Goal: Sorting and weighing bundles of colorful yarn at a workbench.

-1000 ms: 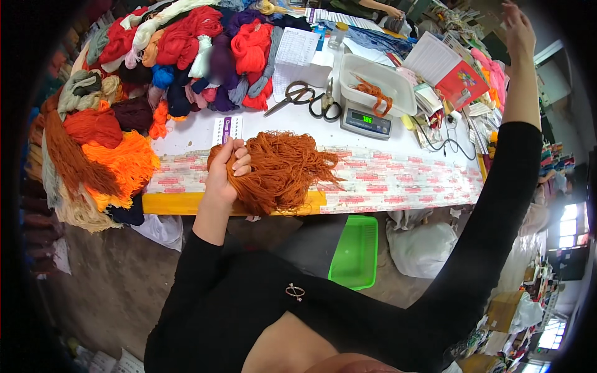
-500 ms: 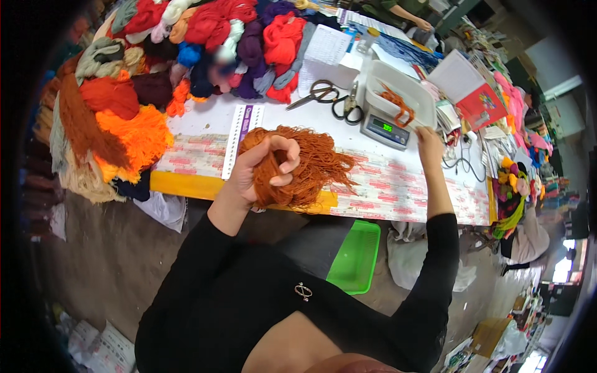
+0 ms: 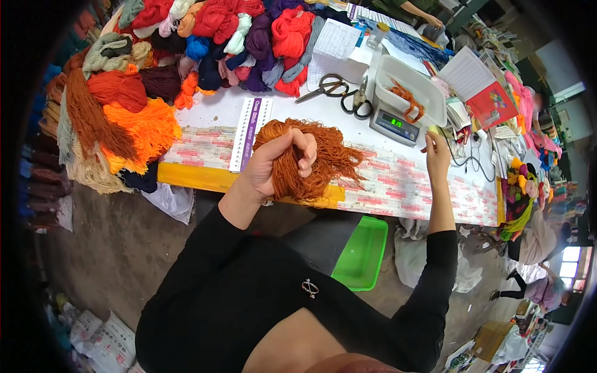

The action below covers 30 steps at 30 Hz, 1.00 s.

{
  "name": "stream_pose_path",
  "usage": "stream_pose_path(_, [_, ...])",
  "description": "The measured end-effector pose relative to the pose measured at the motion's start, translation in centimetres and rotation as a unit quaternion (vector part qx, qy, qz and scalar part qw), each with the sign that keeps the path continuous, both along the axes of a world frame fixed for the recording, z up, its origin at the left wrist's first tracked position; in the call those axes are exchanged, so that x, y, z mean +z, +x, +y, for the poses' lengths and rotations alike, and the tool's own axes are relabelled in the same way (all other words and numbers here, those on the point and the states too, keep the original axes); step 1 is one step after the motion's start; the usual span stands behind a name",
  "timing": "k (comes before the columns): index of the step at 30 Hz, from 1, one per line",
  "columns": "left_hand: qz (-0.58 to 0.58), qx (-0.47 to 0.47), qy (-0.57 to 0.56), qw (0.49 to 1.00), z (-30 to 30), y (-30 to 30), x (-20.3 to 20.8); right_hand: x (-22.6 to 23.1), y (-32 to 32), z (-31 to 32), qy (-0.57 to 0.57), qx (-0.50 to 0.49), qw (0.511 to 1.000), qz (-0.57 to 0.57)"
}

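The left hand (image 3: 273, 163) has its fingers curled firmly round a bundle of rust yarn (image 3: 320, 158), held at the near edge of the table (image 3: 404, 193), its loose ends spreading to the right. This grip is kept from both earlier frames. Below the edge is a green basket (image 3: 364, 261). Just beyond the left hand lies a white and purple card (image 3: 252, 133), of which much more shows than a second ago.

The right hand (image 3: 438, 158) differs most: raised high at the upper right a second ago, then beside the scale (image 3: 396, 127) half a second ago, it is now just to the right of the scale's near corner, fingers loosely bent and parted, with nothing visible in them. The scale's green digits have changed too. On it rests a clear tray (image 3: 429, 93) with a few rust strands (image 3: 407, 101), one end hanging over the near rim.

To the left of the scale are snips (image 3: 357, 105), then black-handled scissors (image 3: 333, 86). Farther back stand a heap of coloured yarn (image 3: 217, 37) on the left, a lidded jar (image 3: 377, 35), and, beyond, a co-worker's hand (image 3: 433, 20).
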<state>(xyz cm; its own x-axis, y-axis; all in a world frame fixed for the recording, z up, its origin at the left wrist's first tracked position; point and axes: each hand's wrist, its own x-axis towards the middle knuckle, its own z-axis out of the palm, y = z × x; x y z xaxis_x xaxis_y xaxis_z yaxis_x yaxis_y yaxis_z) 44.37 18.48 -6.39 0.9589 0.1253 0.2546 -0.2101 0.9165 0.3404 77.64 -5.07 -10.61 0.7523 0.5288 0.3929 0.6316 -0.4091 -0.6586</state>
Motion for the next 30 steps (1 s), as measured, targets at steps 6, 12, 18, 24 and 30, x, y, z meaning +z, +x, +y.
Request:
stream_pose_path(6, [0.009,0.021,0.01,1.0,-0.4,0.2,0.4,-0.7,-0.6,0.5,-0.017,-0.007,1.0,0.024])
stream_pose_path(12, [0.019,0.025,0.009,0.999,-0.5,0.4,0.3,-1.3,-0.7,0.7,-0.004,-0.002,0.999,0.036])
stream_pose_path(18, [0.018,0.027,0.011,0.999,-0.5,0.8,0.2,-2.4,0.5,3.3,-0.044,-0.005,0.999,0.029])
stream_pose_path(24, [0.018,0.022,0.023,0.999,-0.8,0.9,0.5,-7.5,5.4,6.5,-0.057,-0.011,0.998,-0.029])
stream_pose_path(30, [0.044,0.031,-0.005,0.999,-0.7,1.0,0.5,-7.8,-1.9,5.9,-0.196,0.114,0.973,0.041])
